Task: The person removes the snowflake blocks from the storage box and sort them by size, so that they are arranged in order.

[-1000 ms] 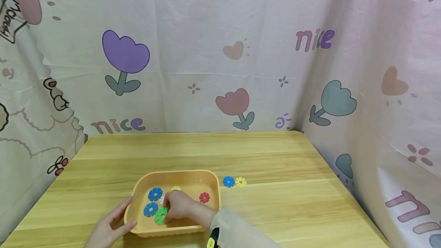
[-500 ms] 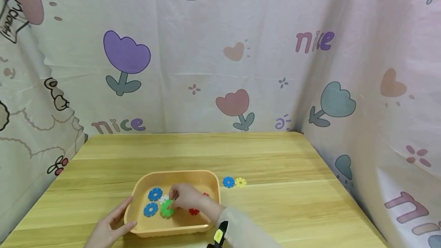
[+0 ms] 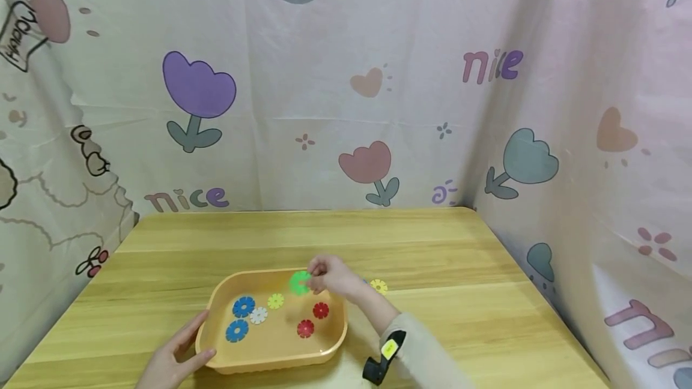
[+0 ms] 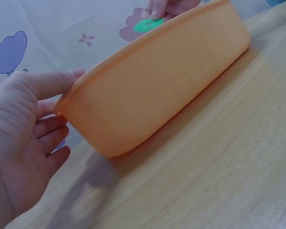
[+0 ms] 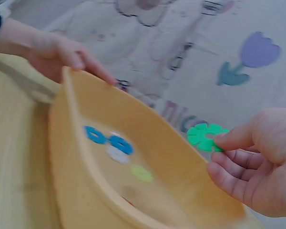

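Observation:
A green snowflake disc (image 3: 300, 283) is pinched between the thumb and fingers of my right hand (image 3: 331, 275), raised over the far right rim of an orange plastic basin (image 3: 281, 358). The right wrist view shows the disc (image 5: 204, 135) with its notched edge and centre hole. My left hand (image 3: 172, 353) holds the basin's left end, thumb and index finger spread along the rim, other fingers loosely bent outside it. Inside the basin lie two blue discs (image 3: 244, 307), a white disc (image 3: 258, 316), a yellow disc (image 3: 276, 301) and two red discs (image 3: 321, 310).
On the wooden table (image 3: 459, 329), right of the basin, a yellow disc (image 3: 379, 286) lies beside a blue disc (image 3: 364, 281) mostly hidden by my right forearm. A patterned curtain (image 3: 303, 89) stands behind the table and along its sides.
My right hand has lifted the green disc from among the discs inside the basin and carried it up and right to the far rim. The left hand stays on the basin.

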### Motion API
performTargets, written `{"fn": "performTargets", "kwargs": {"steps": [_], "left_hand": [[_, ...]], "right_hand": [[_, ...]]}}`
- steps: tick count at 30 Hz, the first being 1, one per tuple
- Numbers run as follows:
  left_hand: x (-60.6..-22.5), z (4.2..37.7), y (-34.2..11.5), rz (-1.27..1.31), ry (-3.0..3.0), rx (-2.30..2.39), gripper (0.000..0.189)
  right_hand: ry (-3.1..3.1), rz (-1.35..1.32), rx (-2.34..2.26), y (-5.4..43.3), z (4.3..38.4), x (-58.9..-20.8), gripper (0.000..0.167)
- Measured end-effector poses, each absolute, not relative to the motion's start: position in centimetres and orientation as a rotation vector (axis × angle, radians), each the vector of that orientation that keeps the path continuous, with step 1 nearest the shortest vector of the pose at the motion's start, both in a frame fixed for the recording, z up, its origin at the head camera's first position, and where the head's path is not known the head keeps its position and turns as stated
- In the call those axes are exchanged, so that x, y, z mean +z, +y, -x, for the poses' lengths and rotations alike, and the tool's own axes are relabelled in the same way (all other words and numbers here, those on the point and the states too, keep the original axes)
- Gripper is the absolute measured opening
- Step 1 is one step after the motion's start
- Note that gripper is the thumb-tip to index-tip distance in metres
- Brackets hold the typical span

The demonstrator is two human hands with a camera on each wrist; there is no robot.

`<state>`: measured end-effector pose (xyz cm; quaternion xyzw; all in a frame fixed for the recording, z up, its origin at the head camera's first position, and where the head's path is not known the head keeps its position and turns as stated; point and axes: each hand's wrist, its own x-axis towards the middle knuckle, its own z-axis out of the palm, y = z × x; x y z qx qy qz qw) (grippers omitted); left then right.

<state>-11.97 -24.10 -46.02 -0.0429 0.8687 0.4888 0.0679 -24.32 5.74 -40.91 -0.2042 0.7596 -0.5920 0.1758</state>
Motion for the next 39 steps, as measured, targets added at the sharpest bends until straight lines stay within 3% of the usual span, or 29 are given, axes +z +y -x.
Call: {"fn": "performTargets", "kwargs": {"steps": [22,29,39], "left_hand": [[-46.6,11.8,-24.4,0.125,2.668,1.44,0.077],[-46.3,12.0,-24.2,0.129,2.652,1.434,0.079],[-46.3,12.1,-24.2,0.117,2.66,1.433,0.078]], "right_hand": [[2.235,0.061,-1.902,19.6,26.2,-44.4,0.017],[2.345,-0.106,-1.876,22.1,26.8,-46.4,0.014],[2.586,-0.119,-1.7,23.0,26.8,-47.3,0.008]]}}
